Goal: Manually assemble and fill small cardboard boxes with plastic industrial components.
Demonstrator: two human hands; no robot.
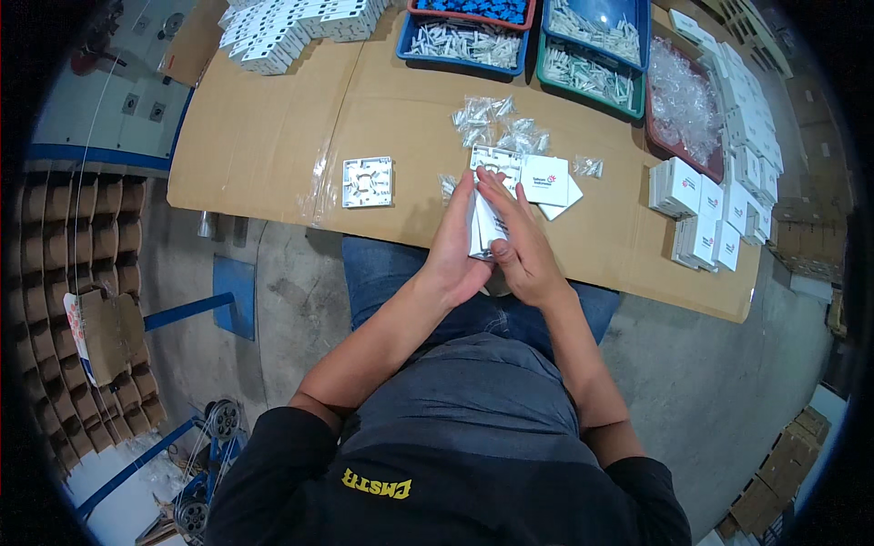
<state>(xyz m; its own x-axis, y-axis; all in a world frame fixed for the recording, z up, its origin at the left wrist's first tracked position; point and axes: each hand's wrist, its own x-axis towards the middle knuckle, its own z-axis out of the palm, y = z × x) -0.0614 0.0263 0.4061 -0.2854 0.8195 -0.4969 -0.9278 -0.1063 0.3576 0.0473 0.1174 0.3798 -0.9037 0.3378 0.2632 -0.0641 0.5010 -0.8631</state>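
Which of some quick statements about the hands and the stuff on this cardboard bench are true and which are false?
1. Both hands hold a small white box between them. True.
2. The left hand rests on the white square plate. False: that plate lies apart, to the left of the hands.
3. Small clear bags lie on the cardboard beyond the hands. True.
4. The right hand reaches into the blue tray. False: it is on the box.
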